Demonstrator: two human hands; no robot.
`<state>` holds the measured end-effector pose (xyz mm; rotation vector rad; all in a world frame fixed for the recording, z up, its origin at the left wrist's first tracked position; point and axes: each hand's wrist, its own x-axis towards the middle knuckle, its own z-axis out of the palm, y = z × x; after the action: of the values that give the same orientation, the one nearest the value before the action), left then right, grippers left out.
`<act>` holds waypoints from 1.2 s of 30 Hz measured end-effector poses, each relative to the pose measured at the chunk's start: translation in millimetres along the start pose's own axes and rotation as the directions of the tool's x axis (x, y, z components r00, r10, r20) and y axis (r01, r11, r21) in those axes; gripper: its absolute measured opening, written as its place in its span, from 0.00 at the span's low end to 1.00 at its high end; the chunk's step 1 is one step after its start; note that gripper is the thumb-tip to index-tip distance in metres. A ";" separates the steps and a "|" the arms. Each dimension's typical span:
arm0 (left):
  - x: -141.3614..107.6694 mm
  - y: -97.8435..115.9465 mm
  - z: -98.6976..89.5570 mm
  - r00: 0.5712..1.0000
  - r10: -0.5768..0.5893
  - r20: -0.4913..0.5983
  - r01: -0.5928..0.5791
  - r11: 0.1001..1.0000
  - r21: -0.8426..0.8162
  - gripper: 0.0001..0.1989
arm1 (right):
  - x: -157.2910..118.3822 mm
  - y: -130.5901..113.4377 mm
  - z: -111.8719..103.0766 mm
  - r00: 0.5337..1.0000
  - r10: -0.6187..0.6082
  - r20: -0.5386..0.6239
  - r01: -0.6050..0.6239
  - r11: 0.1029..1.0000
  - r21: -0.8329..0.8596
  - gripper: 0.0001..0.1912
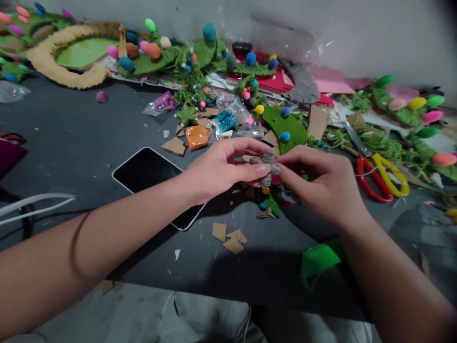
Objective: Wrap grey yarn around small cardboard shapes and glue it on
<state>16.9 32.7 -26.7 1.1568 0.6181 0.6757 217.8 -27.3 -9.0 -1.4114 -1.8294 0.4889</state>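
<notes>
Between my two hands is a small star-like shape (266, 181) wrapped in grey yarn. My left hand (223, 166) pinches it, with the thumb lying across its front. From the other side, my right hand (317, 178) grips one of its points between thumb and fingers. Part of the shape is hidden behind my left thumb. Beneath my left wrist lies a phone (146, 169) with a dark screen. Under the shape, a green piece with small coloured balls (273, 205) is partly covered by my hands.
Red-and-yellow scissors (382, 178) lie at right. Cardboard scraps (233, 240) and a green object (319, 262) are near the front edge. Small bags of orange (198, 137) and teal clay-like material (225, 121) sit beyond my hands. Green yarn-wrapped pieces (157, 62) line the wall.
</notes>
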 end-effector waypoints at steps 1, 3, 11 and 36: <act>-0.1 0.6 0.2 1.000 0.004 -0.008 -0.004 1.000 0.009 0.10 | -0.4 -0.2 1.5 1.000 -0.008 0.015 0.008 1.000 0.008 0.03; 0.1 2.0 0.7 0.999 0.014 -0.030 -0.013 0.999 0.032 0.11 | -1.4 -0.6 4.1 0.997 -0.052 0.053 0.052 0.999 -0.002 0.05; 3.9 1.6 1.3 0.987 0.025 -0.156 -0.025 1.000 0.005 0.10 | -5.5 -3.1 5.4 0.969 -0.202 0.145 0.219 0.968 -0.119 0.06; 4.2 14.8 -9.8 0.935 0.208 -0.287 -0.131 0.956 0.263 0.15 | -27.2 46.4 -104.6 0.922 0.164 -0.351 -0.225 0.964 -0.139 0.07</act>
<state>10.0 45.6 -15.7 1.3516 0.8931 0.9651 329.7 -53.4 16.4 -1.6938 -1.4912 0.1672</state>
